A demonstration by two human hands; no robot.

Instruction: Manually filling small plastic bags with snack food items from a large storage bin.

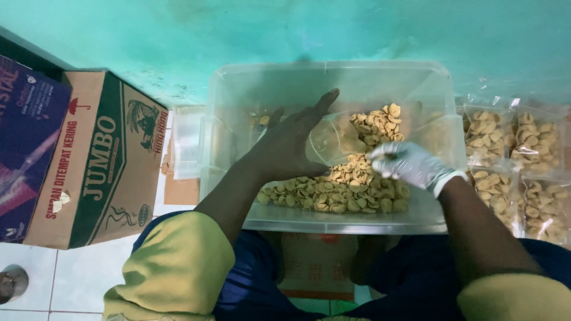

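A large clear plastic tub point(238, 89) sits against the teal wall, holding a pile of small yellow curled snack crackers point(339, 193). My left hand point(285, 142), bare, holds open a clear plastic bag point(333, 139) inside the tub. My right hand point(404, 163), in a white glove, is closed on a handful of crackers at the bag's mouth. More crackers point(377, 125) show through the bag, beyond the gloved hand.
Several filled clear bags of crackers point(511, 160) lie to the right of the tub. A brown and green cardboard box point(101, 160) and a purple box point(24, 137) stand at the left on white floor tiles point(71, 273). Empty clear bags point(187, 142) lie beside the tub.
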